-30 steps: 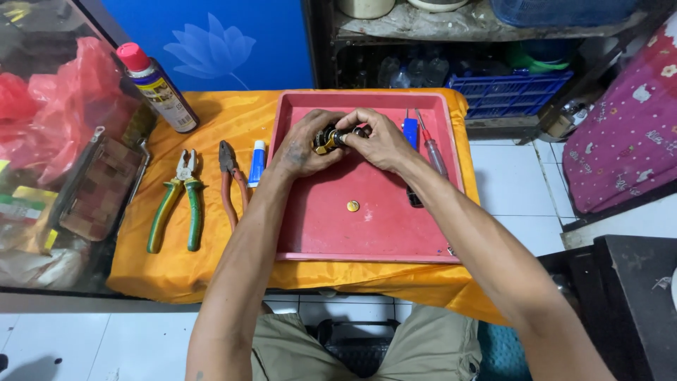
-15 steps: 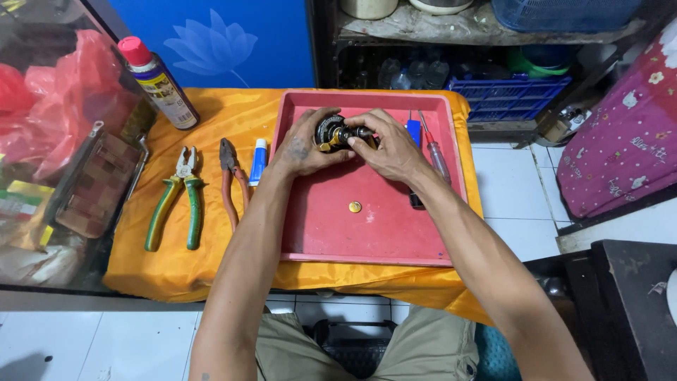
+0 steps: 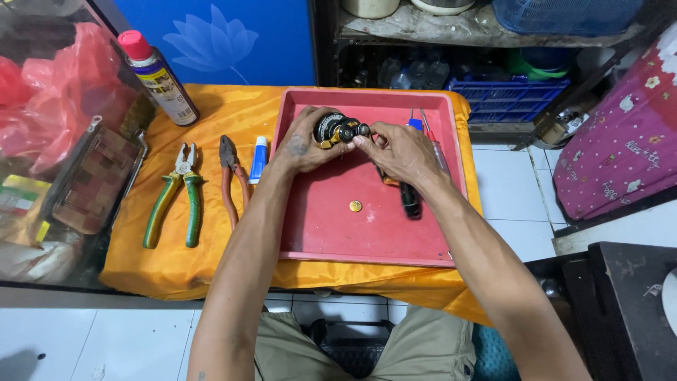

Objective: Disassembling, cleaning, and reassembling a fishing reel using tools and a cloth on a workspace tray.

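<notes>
1. While held above the far end of the shallow red plastic tray point(image 3: 321, 240), the small round black-and-brass mechanism point(image 3: 337, 130) is gripped by both hands.
2. It is cupped by left hand point(image 3: 305, 143) fingers; right hand point(image 3: 396, 149) fingers pinch its tip.
3. At six o'clock, a small brass disc point(image 3: 355, 206) lies unfitted; work appears midway.

table, orange cloth point(image 3: 211, 261) | red tray point(image 3: 367, 240) | pliers point(image 3: 173, 194) | spray can point(image 3: 159, 77)

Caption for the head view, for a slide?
Both hands, left and right, hold a small black-and-gold mechanism over a red tray.
</notes>
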